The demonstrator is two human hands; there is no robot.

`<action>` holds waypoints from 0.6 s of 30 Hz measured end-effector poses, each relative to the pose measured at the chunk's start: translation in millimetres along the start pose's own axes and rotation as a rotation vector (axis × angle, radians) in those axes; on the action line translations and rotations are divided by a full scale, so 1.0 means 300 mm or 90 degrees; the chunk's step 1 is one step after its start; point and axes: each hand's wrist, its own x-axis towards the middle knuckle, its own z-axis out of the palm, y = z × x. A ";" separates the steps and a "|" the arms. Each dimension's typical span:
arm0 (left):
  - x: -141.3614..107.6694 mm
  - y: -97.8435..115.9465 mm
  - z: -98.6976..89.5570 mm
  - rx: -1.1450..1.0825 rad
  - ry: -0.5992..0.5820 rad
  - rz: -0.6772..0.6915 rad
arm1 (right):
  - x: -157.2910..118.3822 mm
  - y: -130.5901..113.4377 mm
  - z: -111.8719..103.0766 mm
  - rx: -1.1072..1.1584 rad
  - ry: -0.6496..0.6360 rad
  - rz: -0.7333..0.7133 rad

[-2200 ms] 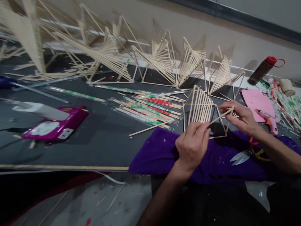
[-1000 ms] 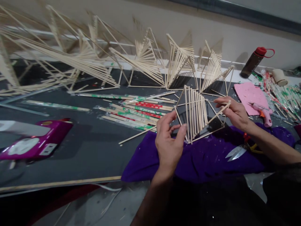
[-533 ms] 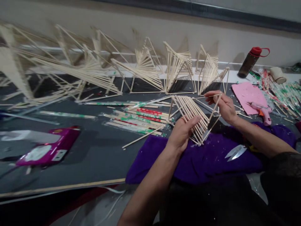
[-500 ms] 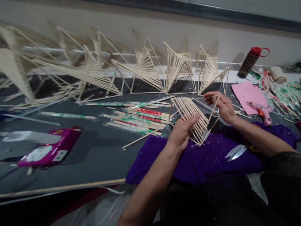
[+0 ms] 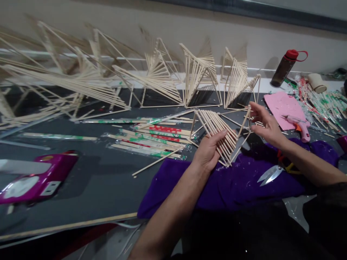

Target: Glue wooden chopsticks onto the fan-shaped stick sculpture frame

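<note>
A small structure of thin wooden sticks (image 5: 217, 126), with a row of parallel sticks, is tilted above a purple cloth (image 5: 211, 191). My left hand (image 5: 210, 150) grips its lower left side, thumb lying over the sticks. Beside the upright right corner of the structure, my right hand (image 5: 264, 122) has its fingers apart and holds nothing; whether a fingertip touches the corner stick is unclear. Scissors (image 5: 272, 175) with red and yellow handles lie on the cloth below my right hand.
Several stick structures (image 5: 200, 76) stand along the wall. Wrapped sticks (image 5: 151, 139) lie left of my hands. A pink glue gun (image 5: 300, 126) rests by a pink sheet (image 5: 283, 106), a bottle (image 5: 286, 68) behind. A magenta device (image 5: 40, 177) is at left.
My right hand has let go of a thin stick by the structure's right corner and spread its fingers. My left hand keeps its grip. The view has shifted slightly, moving the table items left.
</note>
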 end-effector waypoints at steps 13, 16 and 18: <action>0.008 -0.012 -0.010 -0.013 0.013 -0.015 | -0.056 -0.034 -0.012 -0.114 0.031 0.028; 0.008 -0.004 -0.007 -0.014 0.034 -0.013 | -0.061 -0.032 -0.066 -0.113 0.057 0.044; 0.007 0.005 -0.005 -0.006 0.047 -0.013 | -0.068 -0.030 -0.107 -0.111 0.091 0.059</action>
